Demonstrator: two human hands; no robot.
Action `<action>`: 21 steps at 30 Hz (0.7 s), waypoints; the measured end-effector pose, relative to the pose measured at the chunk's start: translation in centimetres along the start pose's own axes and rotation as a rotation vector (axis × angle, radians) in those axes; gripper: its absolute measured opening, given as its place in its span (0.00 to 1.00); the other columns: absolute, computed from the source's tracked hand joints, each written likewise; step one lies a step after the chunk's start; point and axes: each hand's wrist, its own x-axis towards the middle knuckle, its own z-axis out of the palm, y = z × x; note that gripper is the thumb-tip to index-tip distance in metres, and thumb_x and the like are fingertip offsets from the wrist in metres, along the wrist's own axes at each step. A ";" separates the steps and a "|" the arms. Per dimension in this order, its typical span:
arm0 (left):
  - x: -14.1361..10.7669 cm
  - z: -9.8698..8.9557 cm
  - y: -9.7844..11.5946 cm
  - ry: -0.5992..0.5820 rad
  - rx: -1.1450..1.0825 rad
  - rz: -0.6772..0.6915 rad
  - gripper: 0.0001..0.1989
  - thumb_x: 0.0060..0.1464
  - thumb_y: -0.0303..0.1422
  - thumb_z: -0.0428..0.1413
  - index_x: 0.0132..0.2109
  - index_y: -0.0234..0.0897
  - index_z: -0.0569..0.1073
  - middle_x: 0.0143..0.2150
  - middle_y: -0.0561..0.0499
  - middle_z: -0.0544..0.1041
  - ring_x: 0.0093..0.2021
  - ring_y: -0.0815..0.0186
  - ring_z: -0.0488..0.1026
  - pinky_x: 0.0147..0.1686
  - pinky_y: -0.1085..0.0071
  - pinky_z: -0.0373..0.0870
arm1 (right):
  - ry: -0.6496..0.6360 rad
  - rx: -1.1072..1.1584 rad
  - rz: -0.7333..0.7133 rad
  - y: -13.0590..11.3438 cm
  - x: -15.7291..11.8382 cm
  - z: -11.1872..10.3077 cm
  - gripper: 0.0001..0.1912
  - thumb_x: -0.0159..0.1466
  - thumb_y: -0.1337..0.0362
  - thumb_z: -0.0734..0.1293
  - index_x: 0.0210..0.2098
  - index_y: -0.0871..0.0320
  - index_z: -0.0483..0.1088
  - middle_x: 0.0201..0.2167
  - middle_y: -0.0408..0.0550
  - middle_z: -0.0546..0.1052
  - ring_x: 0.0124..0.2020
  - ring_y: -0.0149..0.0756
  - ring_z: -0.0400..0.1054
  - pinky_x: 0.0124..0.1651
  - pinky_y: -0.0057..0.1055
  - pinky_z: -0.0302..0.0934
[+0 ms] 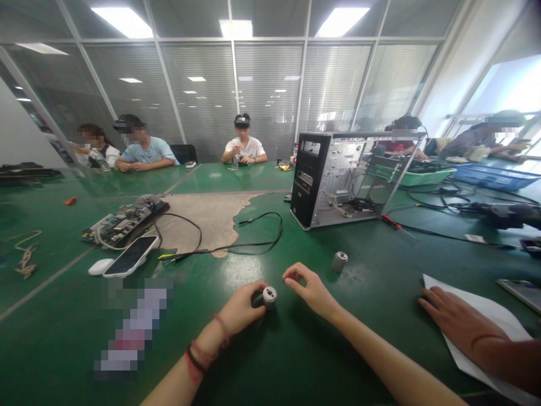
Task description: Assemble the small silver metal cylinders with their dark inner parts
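Note:
My left hand [244,307], with bracelets at the wrist, is closed round a small metal cylinder [269,295]. The cylinder's pale round end, with dark holes in it, faces up. Just to the right, my right hand [307,285] is raised with thumb and forefinger pinched together. A tiny dark speck shows at those fingertips, too small to name. A similar metal cylinder [339,261] stands upright on the green table [262,361], beyond my right hand and apart from it.
An open computer case [308,186] stands behind, with a screwdriver [393,222] beside it. A black cable [257,243], a phone [132,256] and a circuit board assembly [127,220] lie to the left. Another person's hand [460,318] rests on white paper [486,310] at right. Several people sit around.

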 end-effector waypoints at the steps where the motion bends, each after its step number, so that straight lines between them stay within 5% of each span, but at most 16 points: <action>1: 0.0 0.0 0.0 -0.003 -0.008 -0.002 0.14 0.43 0.24 0.52 0.40 0.36 0.71 0.36 0.52 0.75 0.38 0.65 0.71 0.39 0.74 0.64 | -0.074 -0.038 0.014 0.4 -0.1 -0.2 0.05 0.61 0.64 0.63 0.34 0.57 0.70 0.30 0.44 0.71 0.33 0.34 0.64 0.38 0.31 0.59; 6: 0.1 -0.1 0.2 -0.014 -0.036 -0.002 0.14 0.43 0.24 0.53 0.40 0.36 0.71 0.37 0.52 0.76 0.39 0.65 0.71 0.41 0.74 0.64 | -0.275 -0.192 0.007 1.3 -0.4 -0.1 0.03 0.57 0.67 0.65 0.31 0.56 0.72 0.27 0.43 0.72 0.31 0.34 0.64 0.35 0.31 0.59; 15: 0.0 -0.5 -0.2 -0.028 -0.048 0.010 0.18 0.42 0.25 0.55 0.44 0.37 0.70 0.41 0.51 0.76 0.42 0.64 0.72 0.44 0.72 0.65 | -0.317 -0.144 0.015 1.9 -0.2 -0.6 0.08 0.58 0.65 0.64 0.37 0.55 0.74 0.32 0.45 0.75 0.33 0.35 0.67 0.37 0.32 0.61; 21: -0.2 -2.5 -0.8 0.005 0.010 -0.013 0.16 0.44 0.25 0.53 0.44 0.36 0.71 0.42 0.49 0.76 0.43 0.62 0.71 0.45 0.70 0.65 | -0.219 -0.084 -0.006 0.7 -0.2 -0.4 0.13 0.60 0.64 0.63 0.45 0.56 0.69 0.40 0.49 0.73 0.41 0.38 0.67 0.44 0.35 0.62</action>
